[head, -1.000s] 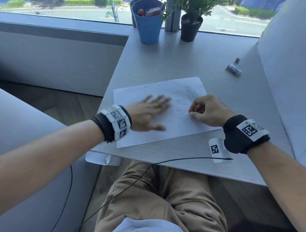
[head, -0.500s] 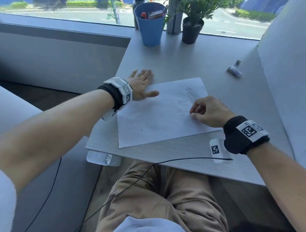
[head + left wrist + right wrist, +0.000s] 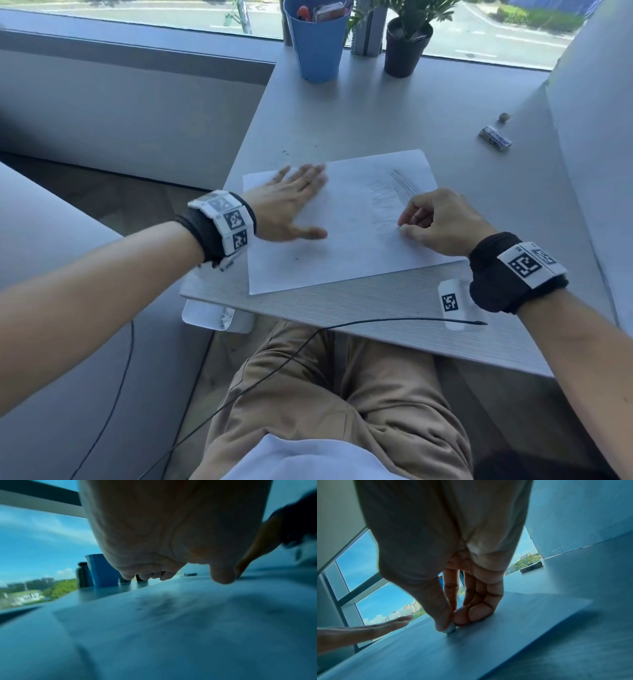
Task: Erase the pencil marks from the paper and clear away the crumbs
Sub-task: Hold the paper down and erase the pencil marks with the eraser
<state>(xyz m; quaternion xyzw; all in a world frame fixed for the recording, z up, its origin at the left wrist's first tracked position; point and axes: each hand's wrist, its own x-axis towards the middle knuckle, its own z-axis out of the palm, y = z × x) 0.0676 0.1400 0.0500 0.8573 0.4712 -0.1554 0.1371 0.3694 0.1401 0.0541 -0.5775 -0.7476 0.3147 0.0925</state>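
Plainly the left hand point(image 3: 291, 202) lies flat, fingers straight and together, on the far left part of the paper point(image 3: 339, 253), probably to pin the sheet or to sweep crumbs off it; motion blur leaves that open. Dark crumbs point(image 3: 284, 151) sit on the table point(image 3: 394, 113) just beyond its fingertips, and one speck lies on the sheet nearer the person than its thumb. The right hand point(image 3: 442, 222) is curled, thumb and fingers pinching a small pale eraser point(image 3: 450, 629) down onto the paper, right at the near end of the grey pencil marks point(image 3: 390, 195). Well beyond that hand lies a wrapped eraser point(image 3: 495, 137); its wrapper shows a barcode, the lettering too small to read
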